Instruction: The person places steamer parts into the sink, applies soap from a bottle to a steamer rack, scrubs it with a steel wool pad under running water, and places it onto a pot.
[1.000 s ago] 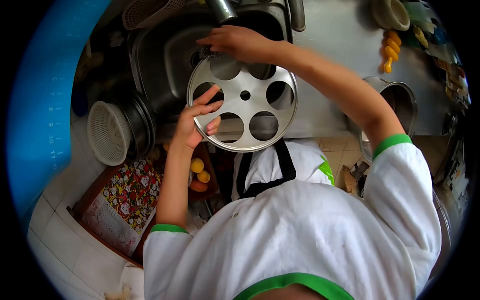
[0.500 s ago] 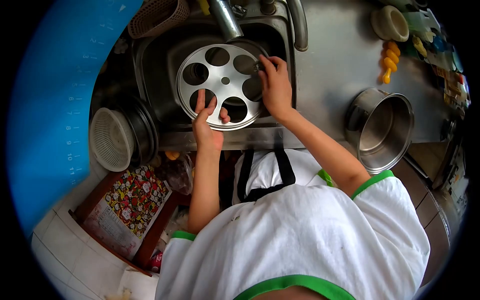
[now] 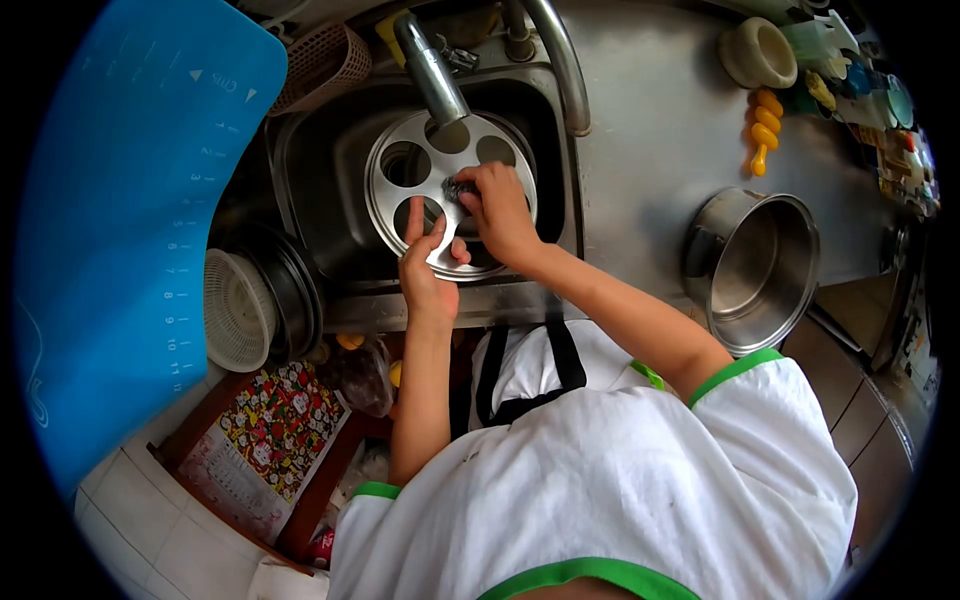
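A round silver steamer rack [image 3: 434, 174] with several large holes is held over the sink [image 3: 335, 165], below the faucet [image 3: 435, 85]. My left hand [image 3: 428, 272] grips its near edge, fingers coming up through or over the holes. In my right hand [image 3: 503, 215], a grey steel wool scrubber [image 3: 457, 189] is pinched against the rack's face near the centre. Part of the rack's right side is hidden behind that hand.
To the right on the steel counter [image 3: 640, 150] stand a metal pot [image 3: 755, 265], a stone mortar [image 3: 757, 55] and an orange twisted object [image 3: 765, 130]. Left are a white basket [image 3: 238, 310], dark pans [image 3: 290, 290] and a large blue sheet [image 3: 130, 220]. A curved pipe [image 3: 562, 65] rises behind the sink.
My right hand has moved the scrubber from the rack's right edge left to near its centre. The rack now sits tilted differently, under the faucet. The whole view has shifted slightly.
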The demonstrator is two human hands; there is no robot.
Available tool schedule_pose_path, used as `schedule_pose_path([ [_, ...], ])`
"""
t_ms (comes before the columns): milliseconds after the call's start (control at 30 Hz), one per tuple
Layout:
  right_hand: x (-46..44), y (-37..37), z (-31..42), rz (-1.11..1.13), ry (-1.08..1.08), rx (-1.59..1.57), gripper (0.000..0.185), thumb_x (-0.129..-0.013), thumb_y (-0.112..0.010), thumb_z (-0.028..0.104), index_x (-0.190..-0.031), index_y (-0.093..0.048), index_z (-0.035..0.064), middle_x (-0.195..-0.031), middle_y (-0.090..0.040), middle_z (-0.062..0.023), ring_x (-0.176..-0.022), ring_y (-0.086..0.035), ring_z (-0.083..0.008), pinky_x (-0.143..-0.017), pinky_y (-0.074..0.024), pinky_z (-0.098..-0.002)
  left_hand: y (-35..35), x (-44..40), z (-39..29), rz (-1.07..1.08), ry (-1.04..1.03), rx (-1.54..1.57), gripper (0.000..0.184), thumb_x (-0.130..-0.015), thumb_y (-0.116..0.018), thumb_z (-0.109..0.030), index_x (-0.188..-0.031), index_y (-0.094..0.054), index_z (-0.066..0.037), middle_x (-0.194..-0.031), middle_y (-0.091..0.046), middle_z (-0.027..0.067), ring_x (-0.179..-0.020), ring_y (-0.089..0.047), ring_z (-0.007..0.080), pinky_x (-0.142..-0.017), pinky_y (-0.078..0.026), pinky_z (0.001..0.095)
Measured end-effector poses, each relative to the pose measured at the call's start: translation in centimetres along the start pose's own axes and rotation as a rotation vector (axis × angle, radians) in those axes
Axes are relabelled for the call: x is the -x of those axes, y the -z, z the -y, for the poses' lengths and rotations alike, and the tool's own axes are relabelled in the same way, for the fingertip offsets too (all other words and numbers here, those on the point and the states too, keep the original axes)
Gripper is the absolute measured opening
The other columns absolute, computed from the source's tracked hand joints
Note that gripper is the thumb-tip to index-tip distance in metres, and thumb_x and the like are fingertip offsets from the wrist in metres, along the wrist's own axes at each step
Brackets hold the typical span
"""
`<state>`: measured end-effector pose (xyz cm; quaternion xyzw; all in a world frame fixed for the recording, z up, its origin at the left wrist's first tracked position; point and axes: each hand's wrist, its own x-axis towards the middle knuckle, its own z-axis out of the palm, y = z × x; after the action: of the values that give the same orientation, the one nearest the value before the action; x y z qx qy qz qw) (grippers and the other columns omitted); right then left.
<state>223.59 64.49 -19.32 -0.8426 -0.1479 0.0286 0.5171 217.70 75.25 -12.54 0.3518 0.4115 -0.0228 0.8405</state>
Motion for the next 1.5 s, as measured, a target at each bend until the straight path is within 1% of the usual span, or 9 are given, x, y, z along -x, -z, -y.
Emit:
schedule_pose_path([
  [100,-3.3,-0.3,-3.1,-0.093,0.011,0.066,0.017,-0.080,-0.061,0.009,-0.096,-0.058,0.0066,-0.095,-0.053,-0.0135,-0.089,-0.050,-0.0344,-0.078,-0.0399,-0.0425,0.2,0.8,0.2,0.003,0.031,-0.001,0.071,-0.078,-0.045,-0.004,-0.146,-0.026,-0.010,-0.120,-0.051,0.0193,-0.063,-0.049,0.0184,-0.060,-0.043,0.0304],
  [233,-7.1,2.0,-3.7,-0.169,-0.040,-0.039,0.027,-0.083,-0.058,0.005,-0.110,-0.054,0.0039,-0.103,-0.055,-0.0169,-0.099,-0.051,-0.0360,-0.084,-0.0415,-0.0417,-0.5,1.4,0.3,0.011,0.039,-0.028,0.073,-0.076,-0.043,-0.006,-0.147,-0.025,-0.010,-0.131,-0.046,0.0249,-0.062,-0.049,0.0203,-0.060,-0.043,0.0331],
  [367,-10.4,3.6,-2.3,-0.272,0.250,-0.106,0.050,-0.085,-0.058,0.004,-0.133,-0.045,0.0090,-0.121,-0.055,-0.0137,-0.099,-0.052,-0.0341,-0.087,-0.0424,-0.0394,0.2,0.1,0.1,0.038,0.059,-0.053,0.071,-0.076,-0.044,-0.005,-0.146,-0.028,-0.009,-0.134,-0.042,0.0261,-0.063,-0.050,0.0206,-0.060,-0.044,0.0330],
  [700,-10.8,3.3,-3.1,0.017,0.313,-0.020,0.047,-0.079,-0.062,0.000,-0.124,-0.056,0.0104,-0.122,-0.059,-0.0097,-0.091,-0.055,-0.0304,-0.083,-0.0446,-0.0372,3.6,-3.2,1.4,0.075,0.114,-0.011,0.071,-0.076,-0.046,-0.004,-0.145,-0.032,-0.015,-0.136,-0.037,0.0222,-0.066,-0.049,0.0192,-0.063,-0.042,0.0318],
  [833,-11.3,3.8,-2.8,0.032,0.252,-0.016,0.047,-0.078,-0.063,0.000,-0.124,-0.057,0.0101,-0.123,-0.059,-0.0085,-0.086,-0.055,-0.0294,-0.081,-0.0452,-0.0356,4.0,-4.7,1.5,0.162,0.127,0.104,0.070,-0.077,-0.045,-0.002,-0.144,-0.033,-0.017,-0.132,-0.041,0.0170,-0.069,-0.049,0.0199,-0.063,-0.042,0.0314],
  [933,-11.9,3.5,-4.5,-0.113,0.091,-0.288,0.035,-0.092,-0.055,0.012,-0.128,-0.054,0.0108,-0.110,-0.059,-0.0060,-0.094,-0.055,-0.0135,-0.083,-0.0448,-0.0268,4.4,-5.8,1.6,0.203,0.138,0.143,0.069,-0.078,-0.045,-0.001,-0.143,-0.035,-0.019,-0.126,-0.044,0.0130,-0.070,-0.048,0.0201,-0.064,-0.041,0.0315],
  [1033,-10.6,5.7,-4.0,-0.048,-0.092,-0.352,0.033,-0.093,-0.055,0.014,-0.126,-0.055,0.0087,-0.112,-0.058,-0.0037,-0.096,-0.055,-0.0117,-0.084,-0.0442,-0.0256,4.6,-6.5,1.7,0.232,0.165,0.183,0.068,-0.078,-0.045,-0.002,-0.143,-0.036,-0.021,-0.123,-0.045,0.0109,-0.071,-0.047,0.0199,-0.064,-0.041,0.0317],
  [1167,-7.7,6.8,-2.4,-0.082,-0.015,-0.215,0.025,-0.091,-0.056,0.013,-0.114,-0.058,0.0047,-0.101,-0.060,-0.0095,-0.093,-0.057,-0.0187,-0.083,-0.0441,-0.0302,5.5,-7.9,2.1,0.266,0.214,0.224,0.065,-0.079,-0.045,-0.002,-0.141,-0.039,-0.023,-0.121,-0.044,0.0087,-0.072,-0.047,0.0193,-0.064,-0.041,0.0316],
  [1500,-4.8,3.2,-1.6,-0.078,0.223,0.201,0.039,-0.078,-0.064,0.005,-0.116,-0.058,0.0088,-0.114,-0.056,-0.0104,-0.104,-0.050,-0.0311,-0.089,-0.0398,-0.0391,5.5,-10.6,3.1,0.386,0.284,0.301,0.062,-0.080,-0.045,-0.003,-0.138,-0.043,-0.023,-0.117,-0.045,0.0073,-0.070,-0.046,0.0177,-0.063,-0.040,0.0299],
])
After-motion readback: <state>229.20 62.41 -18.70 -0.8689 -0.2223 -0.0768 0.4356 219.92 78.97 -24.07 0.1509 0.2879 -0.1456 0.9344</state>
